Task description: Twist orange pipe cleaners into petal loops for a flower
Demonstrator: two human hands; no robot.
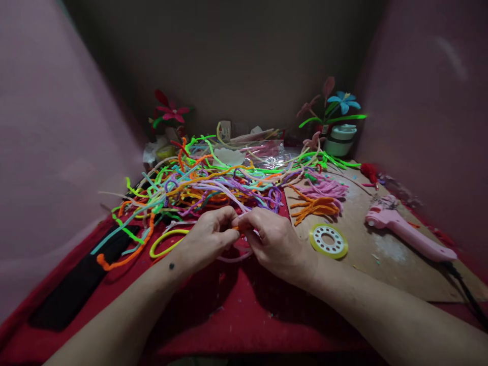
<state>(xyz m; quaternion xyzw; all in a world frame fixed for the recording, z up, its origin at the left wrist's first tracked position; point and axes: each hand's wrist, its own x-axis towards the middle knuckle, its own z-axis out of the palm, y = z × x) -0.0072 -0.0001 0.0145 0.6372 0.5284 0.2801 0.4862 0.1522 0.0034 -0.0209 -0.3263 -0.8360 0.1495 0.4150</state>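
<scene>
My left hand (214,229) and my right hand (272,239) meet over the near part of the red cloth, thumbs and fingers pinched close together. Between them shows a bit of orange pipe cleaner (237,228). Pale lavender pipe cleaners (232,195) run from the fingertips up toward the pile, and a pinkish strand (236,258) curves below the hands. How the strands are joined is hidden by my fingers. Just beyond lies a tangled heap of pipe cleaners (190,185) in many colours. A yellow loop (168,240) lies beside my left wrist.
On a brown board (354,239) at right lie a pink glue gun (412,231) with its cord, a yellow tape roll (328,241), an orange bundle (316,207) and a pink bundle (324,187). A black strip (72,290) lies left. Pipe-cleaner flowers (344,102) and a lidded jar (340,140) stand behind.
</scene>
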